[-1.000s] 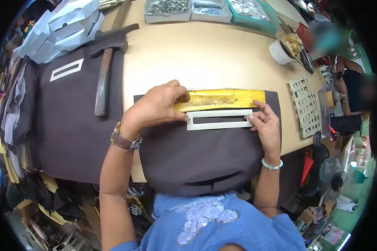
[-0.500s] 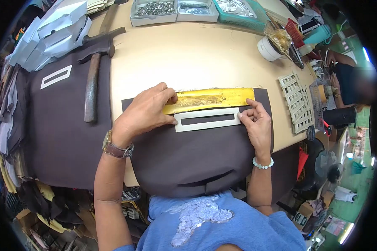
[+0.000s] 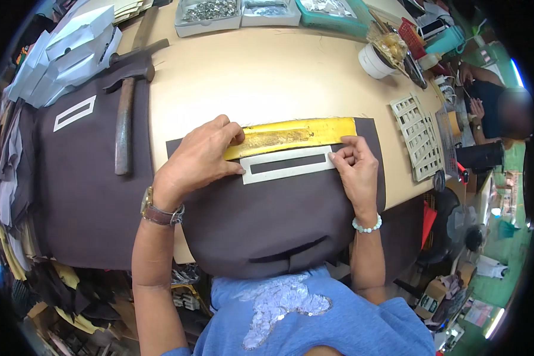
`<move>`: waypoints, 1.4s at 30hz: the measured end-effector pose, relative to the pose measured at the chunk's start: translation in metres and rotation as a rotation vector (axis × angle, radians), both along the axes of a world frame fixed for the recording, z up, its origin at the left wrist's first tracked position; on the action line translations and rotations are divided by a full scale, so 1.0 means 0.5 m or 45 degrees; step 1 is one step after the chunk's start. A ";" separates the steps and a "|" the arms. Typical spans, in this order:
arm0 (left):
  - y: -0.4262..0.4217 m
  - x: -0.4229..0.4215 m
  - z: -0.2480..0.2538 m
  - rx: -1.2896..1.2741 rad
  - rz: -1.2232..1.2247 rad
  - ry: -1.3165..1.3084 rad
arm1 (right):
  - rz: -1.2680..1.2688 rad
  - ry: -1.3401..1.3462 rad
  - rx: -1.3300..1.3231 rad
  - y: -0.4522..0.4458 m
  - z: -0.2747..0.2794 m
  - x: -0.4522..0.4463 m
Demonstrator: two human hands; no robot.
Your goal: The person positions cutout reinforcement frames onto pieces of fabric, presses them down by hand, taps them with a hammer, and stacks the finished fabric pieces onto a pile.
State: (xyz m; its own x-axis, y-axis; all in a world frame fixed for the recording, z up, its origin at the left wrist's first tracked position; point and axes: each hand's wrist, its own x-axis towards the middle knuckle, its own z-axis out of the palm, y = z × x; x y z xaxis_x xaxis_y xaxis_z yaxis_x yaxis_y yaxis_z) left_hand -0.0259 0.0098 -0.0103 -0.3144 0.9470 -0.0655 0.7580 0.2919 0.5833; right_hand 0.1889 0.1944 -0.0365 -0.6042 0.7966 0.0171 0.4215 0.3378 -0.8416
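Observation:
A white rectangular frame piece (image 3: pixel 288 172) with a long slot lies on dark brown fabric (image 3: pixel 267 219) in front of me. Just beyond it, along the fabric's far edge, runs a yellow strip (image 3: pixel 332 130) with a worn brown patch. My left hand (image 3: pixel 199 154) is closed at the left end, its thumb on the frame's corner and its fingers on the yellow strip. At the frame's right end, my right hand (image 3: pixel 359 172) pinches with thumb and bent fingers, the index finger reaching the strip's lower edge. The undersides of the fingertips are hidden.
Left, a hammer (image 3: pixel 124 124) and another white slotted frame (image 3: pixel 75 113) lie on dark fabric. Boxes of metal parts (image 3: pixel 207 28) line the back. A white tub (image 3: pixel 375 62) and a lattice panel (image 3: pixel 417 139) stand right. Another person (image 3: pixel 492 113) sits far right.
The whole view has shifted slightly, with table items appearing a little further left and up. Both hands keep their places at the frame's ends; the right fingers are bent slightly more.

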 end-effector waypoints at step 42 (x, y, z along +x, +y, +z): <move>-0.096 0.141 -0.063 0.147 -0.020 0.726 | 0.659 -0.307 0.935 -0.237 -0.021 -0.055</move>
